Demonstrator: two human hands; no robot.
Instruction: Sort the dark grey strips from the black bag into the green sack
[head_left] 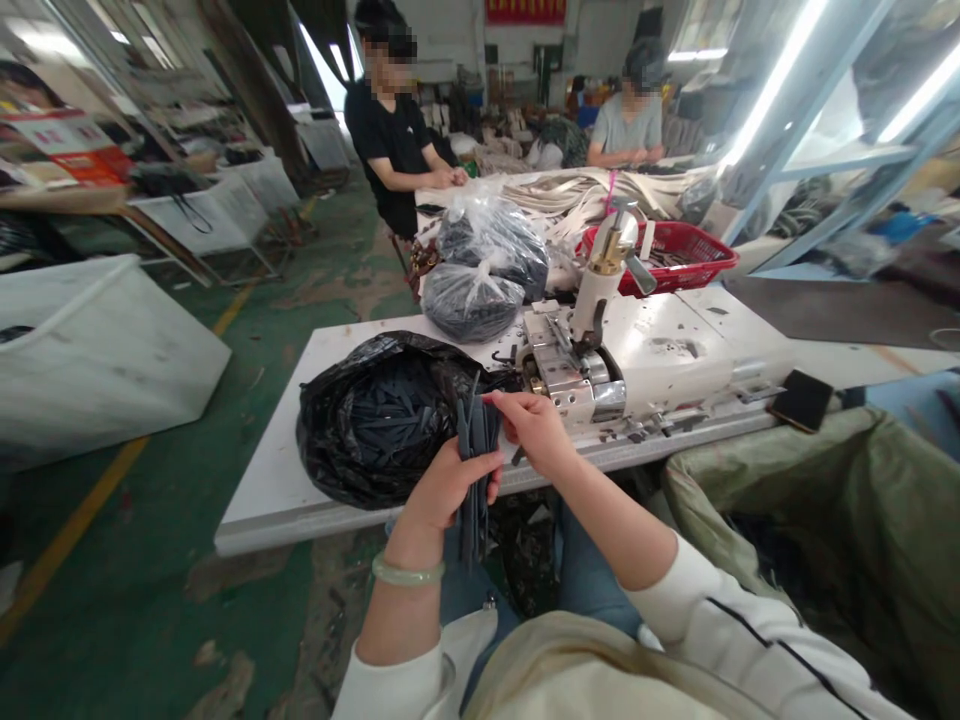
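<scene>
My left hand point(450, 485) is wrapped round a bundle of dark grey strips point(474, 500), which hang down past the table's front edge. At the upper part of the bundle, my right hand point(534, 428) pinches with thumb and forefinger; it seems to grip the strips' edge, though the exact hold is hard to see. Left of the hands, a black plastic bag point(322, 450) lies open on the table with many similar short strips inside. Just beyond my right hand stands a white machine point(637, 350) with a metal feed part point(559, 365).
Behind the black bag sit tied clear bags point(476, 300) of dark pieces. A red basket point(697, 255) is behind the machine. A green sack point(720, 490) stands at my right, a white bin point(112, 370) at far left. Two people point(390, 140) work across the table.
</scene>
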